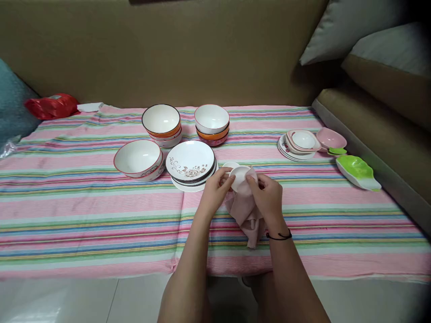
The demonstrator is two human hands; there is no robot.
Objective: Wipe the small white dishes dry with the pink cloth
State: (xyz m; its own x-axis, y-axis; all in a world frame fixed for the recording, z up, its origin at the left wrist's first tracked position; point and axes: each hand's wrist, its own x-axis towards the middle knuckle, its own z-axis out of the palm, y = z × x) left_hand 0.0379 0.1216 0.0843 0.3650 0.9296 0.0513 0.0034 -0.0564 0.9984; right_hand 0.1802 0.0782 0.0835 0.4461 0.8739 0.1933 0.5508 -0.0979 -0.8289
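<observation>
Both hands meet above the striped cloth [101,215] on the bench: left hand [215,190] pinches the rim of a small white dish [239,176], fingers curled; right hand [267,197] presses a pink rag [247,215] against the dish, rag hanging down below. Dish is held just off the bench, near centre. Just beyond, another small white dish [229,165] lies flat. Left of it, stack of flowered plates [190,165], then red-rimmed bowl [138,158]. Farther back, two bowl stacks [161,123] [212,123]. Right side: pink plates [301,143], green leaf dish [357,170]. Far left, red bag [52,105].
</observation>
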